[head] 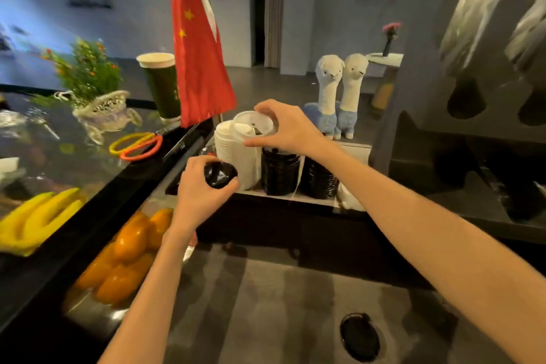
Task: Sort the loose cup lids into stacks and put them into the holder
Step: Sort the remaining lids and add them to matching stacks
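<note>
- Dim café counter, with a dark worktop point(266, 289) in the foreground and the lid holder point(310, 199) at its far edge, beside a red flag point(201, 47).
- Right hand point(291, 127): its grip pinches a white lid point(254, 124) by the rim, just above the white stacks point(233, 150) at the holder's left end.
- Left hand point(201, 189): its grip is curled round a black lid point(220, 174), in front of the holder.
- One more black lid point(359, 337) lies loose near the worktop's near edge.
- Black stacks point(280, 171) fill the next slots.
- Risk, as judged: the white stacks lean, so a lid pressed down off-centre could tip them or jam crooked.
</note>
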Tool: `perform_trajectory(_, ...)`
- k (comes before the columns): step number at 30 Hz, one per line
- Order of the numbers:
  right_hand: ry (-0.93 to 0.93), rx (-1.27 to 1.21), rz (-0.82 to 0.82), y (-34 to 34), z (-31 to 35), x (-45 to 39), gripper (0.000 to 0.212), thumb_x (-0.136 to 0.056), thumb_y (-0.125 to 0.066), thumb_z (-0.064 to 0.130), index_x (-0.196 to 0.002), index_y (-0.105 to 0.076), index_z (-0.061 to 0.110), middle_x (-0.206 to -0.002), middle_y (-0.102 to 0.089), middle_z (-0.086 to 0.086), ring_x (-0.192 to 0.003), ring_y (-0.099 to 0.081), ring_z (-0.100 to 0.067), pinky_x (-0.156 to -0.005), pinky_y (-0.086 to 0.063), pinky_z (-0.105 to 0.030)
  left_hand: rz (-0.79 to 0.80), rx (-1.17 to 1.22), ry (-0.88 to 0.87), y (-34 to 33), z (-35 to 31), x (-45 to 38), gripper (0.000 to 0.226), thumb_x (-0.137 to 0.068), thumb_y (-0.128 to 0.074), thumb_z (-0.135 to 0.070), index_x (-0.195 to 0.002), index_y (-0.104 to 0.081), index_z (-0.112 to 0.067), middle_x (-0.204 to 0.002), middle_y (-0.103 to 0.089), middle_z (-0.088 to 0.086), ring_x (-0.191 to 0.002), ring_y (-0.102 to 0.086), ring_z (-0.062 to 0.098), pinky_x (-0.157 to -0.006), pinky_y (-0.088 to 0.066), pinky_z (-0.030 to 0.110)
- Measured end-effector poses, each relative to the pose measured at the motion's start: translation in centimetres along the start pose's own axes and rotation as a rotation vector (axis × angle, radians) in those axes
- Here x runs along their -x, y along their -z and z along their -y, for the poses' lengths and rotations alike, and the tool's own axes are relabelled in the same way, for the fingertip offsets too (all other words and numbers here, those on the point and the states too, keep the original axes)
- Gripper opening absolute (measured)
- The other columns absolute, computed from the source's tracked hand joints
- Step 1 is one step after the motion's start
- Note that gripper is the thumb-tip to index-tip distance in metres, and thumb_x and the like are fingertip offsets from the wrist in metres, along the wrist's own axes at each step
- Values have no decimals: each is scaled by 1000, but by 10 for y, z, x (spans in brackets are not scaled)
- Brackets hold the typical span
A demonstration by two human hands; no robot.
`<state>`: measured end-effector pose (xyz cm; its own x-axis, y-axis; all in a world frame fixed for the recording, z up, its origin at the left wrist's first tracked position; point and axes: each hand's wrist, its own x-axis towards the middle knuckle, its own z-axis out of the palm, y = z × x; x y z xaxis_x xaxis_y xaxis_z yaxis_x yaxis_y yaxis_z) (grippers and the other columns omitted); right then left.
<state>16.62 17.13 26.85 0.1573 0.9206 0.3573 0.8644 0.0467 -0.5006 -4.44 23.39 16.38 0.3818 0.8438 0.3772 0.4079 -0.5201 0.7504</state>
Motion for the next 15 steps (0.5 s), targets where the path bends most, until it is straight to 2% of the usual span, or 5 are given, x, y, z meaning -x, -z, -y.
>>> perform_trajectory(1, -2, 18, 16, -4, 1, -12, 86, -74, -88, 51, -142, -55, 11, -139, -62, -5, -129, -58, -20, -109, -47, -37, -17, 21, 17, 2, 1, -6, 46, -77, -84, -36, -115, -62, -24, -114, -62, -4, -108, -58, 11, -94, -46, 28)
perform_trajectory(4, -21, 46, 50, -18, 2, -39, 91, -73, -88, 55, -144, -52, 12, -139, -62, -6, -127, -58, -23, -106, -49, -38, -25, 62, 30, 8, 7, -21, 48, -78, -83, -42, -118, -62, -26, -115, -65, -9, -110, -60, 8, -90, -45, 26)
perform_trajectory(9, -40, 28, 127, -33, -2, -55, 91, -75, -86, 55, -146, -50, 12, -145, -58, -6, -132, -55, -21, -106, -46, -32, 20, 25, -15, 11, 14, -28, 71, -84, -80, -42, -147, -50, -27, -141, -54, -6, -125, -49, 5, -108, -42, 33)
perform_trajectory(12, -41, 28, 172, -34, -4, -60, 90, -76, -86, 53, -148, -49, 13, -148, -56, -4, -134, -53, -21, -110, -46, -35, 60, 50, -29, 10, 15, -32, 79, -85, -76, -47, -154, -43, -27, -154, -48, -5, -140, -45, 12, -117, -39, 44)
perform_trajectory(15, -42, 68, 206, -33, -4, -65, 87, -79, -84, 52, -149, -49, 14, -149, -55, -2, -136, -50, -21, -113, -42, -35, 94, 36, -26, 11, 16, -35, 85, -81, -67, -59, -156, -38, -32, -157, -45, -6, -145, -41, 15, -119, -35, 55)
